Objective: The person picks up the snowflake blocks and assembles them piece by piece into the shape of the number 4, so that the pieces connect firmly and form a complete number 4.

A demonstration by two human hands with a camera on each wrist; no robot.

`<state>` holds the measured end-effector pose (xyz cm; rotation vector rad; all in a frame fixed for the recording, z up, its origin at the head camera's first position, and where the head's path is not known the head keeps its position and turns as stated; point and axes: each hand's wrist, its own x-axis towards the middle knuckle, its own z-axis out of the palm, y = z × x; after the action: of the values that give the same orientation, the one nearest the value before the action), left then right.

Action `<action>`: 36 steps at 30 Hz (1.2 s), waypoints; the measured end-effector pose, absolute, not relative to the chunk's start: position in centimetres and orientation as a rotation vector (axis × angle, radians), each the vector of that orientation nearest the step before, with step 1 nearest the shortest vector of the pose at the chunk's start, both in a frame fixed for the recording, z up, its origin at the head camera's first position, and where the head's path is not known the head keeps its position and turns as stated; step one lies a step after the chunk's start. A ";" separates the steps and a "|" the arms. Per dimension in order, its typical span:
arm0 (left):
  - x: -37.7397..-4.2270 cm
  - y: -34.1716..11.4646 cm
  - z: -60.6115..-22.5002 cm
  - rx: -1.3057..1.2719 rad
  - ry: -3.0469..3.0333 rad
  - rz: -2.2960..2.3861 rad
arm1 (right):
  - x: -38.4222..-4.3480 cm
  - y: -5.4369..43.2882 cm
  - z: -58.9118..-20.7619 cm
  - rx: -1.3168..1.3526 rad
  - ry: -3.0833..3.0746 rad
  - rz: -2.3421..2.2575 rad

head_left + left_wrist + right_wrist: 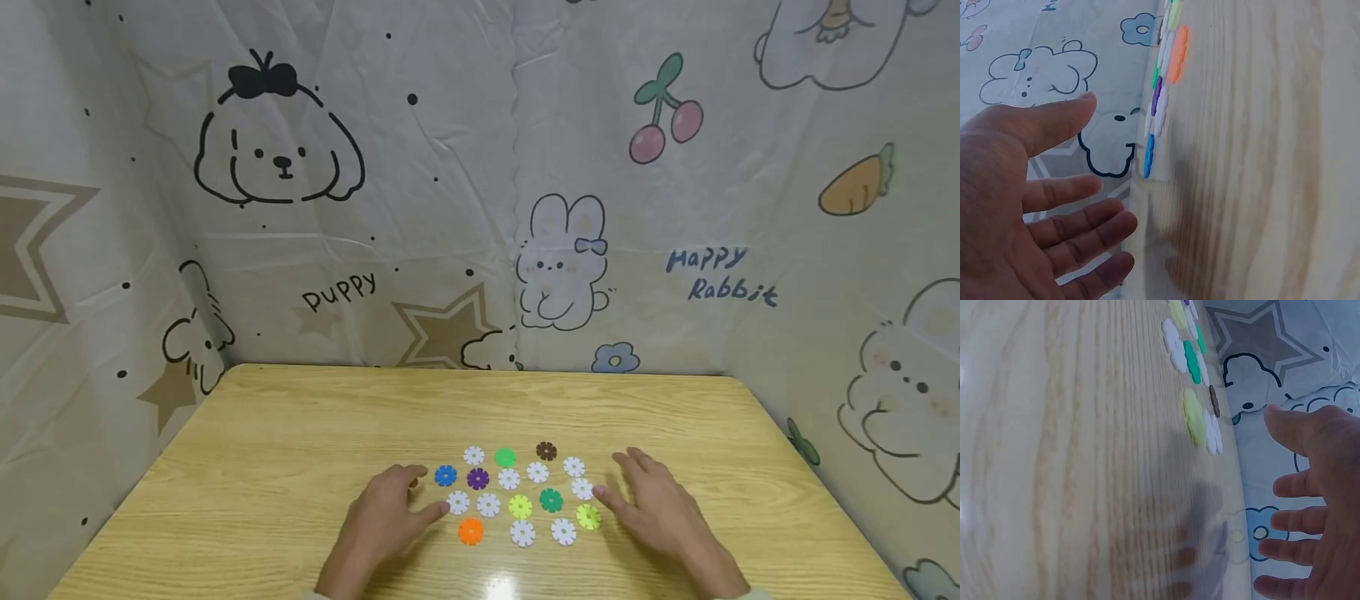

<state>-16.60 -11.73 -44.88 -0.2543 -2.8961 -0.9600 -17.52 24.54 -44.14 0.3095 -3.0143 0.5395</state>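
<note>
Several flat notched plastic discs lie spread on the wooden table, between two hands. Many are white, such as the white disc at the front. Among the coloured ones are a blue disc, a purple disc, an orange disc, a brown disc and a dark green disc. My left hand hovers at the left edge of the group, fingers spread and holding nothing. On the other side, my right hand has its fingers apart, its thumb close to a yellow-green disc.
A pale cloth printed with cartoon animals, stars and fruit hangs behind the table and on both sides. The table's back edge meets this cloth. A bright light reflection shows on the table near the front.
</note>
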 end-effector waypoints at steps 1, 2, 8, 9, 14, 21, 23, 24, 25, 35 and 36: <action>-16.6 -11.6 -44.8 -0.265 -2.901 -0.963 | -17.5 24.5 -44.0 0.309 -3.018 0.543; -16.5 -11.5 -44.8 -0.279 -2.907 -0.967 | -17.5 24.4 -44.0 0.307 -3.022 0.549; -16.5 -11.0 -44.9 -0.380 -2.934 -1.018 | -17.2 23.9 -43.7 0.286 -3.020 0.582; -16.4 -10.9 -44.9 -0.395 -2.936 -1.032 | -17.2 23.8 -43.7 0.279 -3.020 0.581; -16.3 -10.6 -45.0 -0.456 -2.939 -1.077 | -17.1 23.4 -43.6 0.261 -3.035 0.567; -16.1 -9.9 -45.1 -0.538 -2.938 -1.096 | -17.0 23.0 -43.7 0.257 -3.037 0.607; -16.1 -9.7 -45.1 -0.553 -2.936 -1.099 | -17.0 22.8 -43.6 0.266 -3.029 0.613; -16.1 -9.6 -45.2 -0.558 -2.935 -1.099 | -16.9 22.7 -43.6 0.270 -3.024 0.616; -16.1 -9.5 -45.3 -0.560 -2.935 -1.093 | -16.9 22.7 -43.6 0.272 -3.020 0.622; -16.1 -8.2 -45.6 -0.578 -2.983 -0.996 | -16.9 22.4 -44.0 0.268 -3.035 0.658; -16.1 -8.1 -45.6 -0.575 -2.988 -0.985 | -16.9 22.3 -44.1 0.270 -3.032 0.658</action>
<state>-16.12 -8.13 -45.63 -0.5745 -2.9881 -0.9853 -16.91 22.35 -44.07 0.2696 -3.0322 0.6583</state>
